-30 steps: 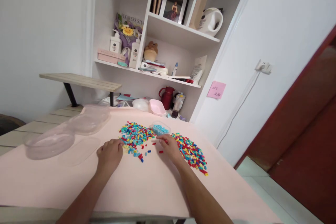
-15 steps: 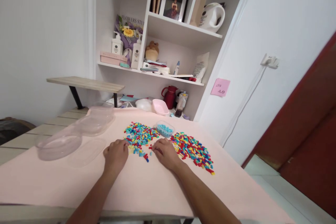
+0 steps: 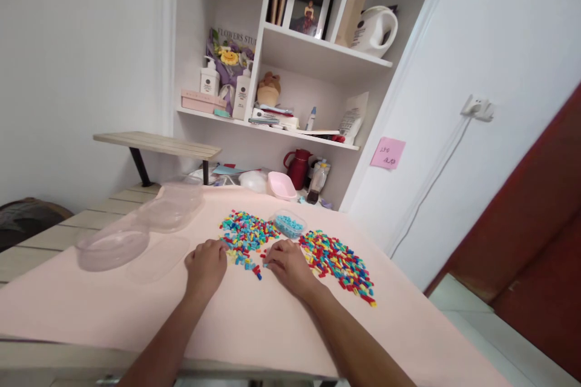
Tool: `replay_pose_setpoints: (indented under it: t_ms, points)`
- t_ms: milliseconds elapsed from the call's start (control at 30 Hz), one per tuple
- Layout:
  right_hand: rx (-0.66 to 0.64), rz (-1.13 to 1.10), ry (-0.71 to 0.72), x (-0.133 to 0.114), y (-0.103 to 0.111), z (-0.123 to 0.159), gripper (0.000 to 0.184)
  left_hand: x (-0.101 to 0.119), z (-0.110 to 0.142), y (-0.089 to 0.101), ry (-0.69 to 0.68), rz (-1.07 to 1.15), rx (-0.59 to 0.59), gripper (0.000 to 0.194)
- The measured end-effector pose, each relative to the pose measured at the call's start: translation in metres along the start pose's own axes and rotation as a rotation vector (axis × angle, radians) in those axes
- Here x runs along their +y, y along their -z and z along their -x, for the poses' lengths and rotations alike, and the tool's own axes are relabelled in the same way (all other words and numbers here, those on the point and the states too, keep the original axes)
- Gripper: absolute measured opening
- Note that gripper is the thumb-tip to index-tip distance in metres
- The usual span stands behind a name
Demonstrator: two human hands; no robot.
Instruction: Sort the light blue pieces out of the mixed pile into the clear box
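Note:
My left hand [image 3: 207, 267] rests on the pink cloth with its fingers curled, at the near left edge of a pile of small coloured plastic bricks [image 3: 249, 231]. Whatever its fingers enclose, if anything, is hidden. My right hand [image 3: 289, 265] is closed in a pinch between that pile and a second pile of bricks [image 3: 338, 260] to the right. A light blue brick [image 3: 266, 265] shows at its fingertips. Just beyond the right hand stands a small clear tub [image 3: 288, 224] holding many light blue bricks. A few loose red and blue bricks [image 3: 257, 272] lie between the hands.
Clear plastic containers [image 3: 113, 248] and a flat clear lid [image 3: 158, 259] lie at the left on the pink cloth [image 3: 254, 326]. Behind are a pink basin [image 3: 281, 185], a red jug [image 3: 298, 169], a bottle [image 3: 318, 181] and a small raised wooden shelf [image 3: 157, 144].
My right fingertips have come onto the light blue brick that lay just beside them. My left hand stays curled by the pile. The whole view has shifted slightly.

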State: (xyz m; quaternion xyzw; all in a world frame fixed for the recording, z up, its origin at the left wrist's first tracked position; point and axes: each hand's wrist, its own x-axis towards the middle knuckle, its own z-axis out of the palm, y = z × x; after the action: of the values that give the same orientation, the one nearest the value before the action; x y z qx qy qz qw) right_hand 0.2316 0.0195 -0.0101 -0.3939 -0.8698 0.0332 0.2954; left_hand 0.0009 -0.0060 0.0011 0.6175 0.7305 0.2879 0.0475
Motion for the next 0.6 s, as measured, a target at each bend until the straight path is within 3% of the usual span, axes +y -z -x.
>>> replay_pose_setpoints:
  t_ms: [167, 400, 600]
  points:
    - [0.149, -0.055, -0.074, 0.014, 0.016, -0.011, 0.018, -0.001, 0.000, -0.001, 0.002, 0.010, 0.007, 0.032]
    - [0.408, 0.032, -0.298, 0.056, 0.060, -0.066, 0.022, -0.001, -0.001, 0.001, 0.005, 0.019, 0.000, 0.033]
    - [0.454, -0.021, -0.359, 0.055, 0.050, -0.064, 0.031, -0.003, -0.006, 0.001, 0.021, 0.004, -0.039, 0.033]
